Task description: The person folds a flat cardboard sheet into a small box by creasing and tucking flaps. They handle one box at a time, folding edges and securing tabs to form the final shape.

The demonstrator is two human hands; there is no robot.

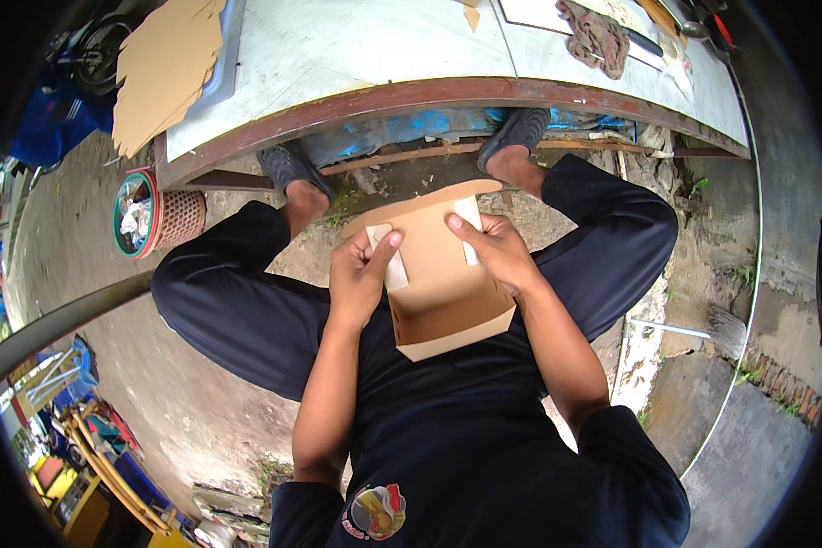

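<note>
A brown cardboard box, partly folded, rests over my lap with its lid raised away from me. Its tray part has standing walls, and the lid's far edge is rounded. My left hand grips the lid's left side, thumb on the pale side flap. On the other side my right hand pinches the right flap with its thumb inside, fingers behind the card. Both sets of fingers are mostly hidden behind the box.
Ahead stands a white-topped table with a brown edge. Flat cardboard sheets lie at its left, a brown rag and a dark-handled knife at its right. A wicker waste basket stands left below it. A brush lies right.
</note>
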